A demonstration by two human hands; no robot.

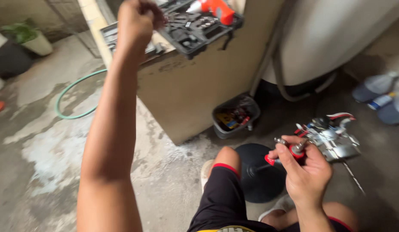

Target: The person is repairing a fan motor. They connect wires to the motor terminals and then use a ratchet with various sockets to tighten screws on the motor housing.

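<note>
Red-handled metal ratchet tool [290, 152] sits clenched in the right hand [306, 174] beside a metal assembly [333, 137]; left hand [135, 21], fingers pinched, reaches the open black tool case [195, 25], apparently mid-selection.

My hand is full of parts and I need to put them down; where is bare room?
Bare concrete floor lies left of the left arm, between the green hose and the knee. The tool case by the left hand is packed. Right of the right hand, the metal assembly, black round base and bin crowd the floor.
</note>
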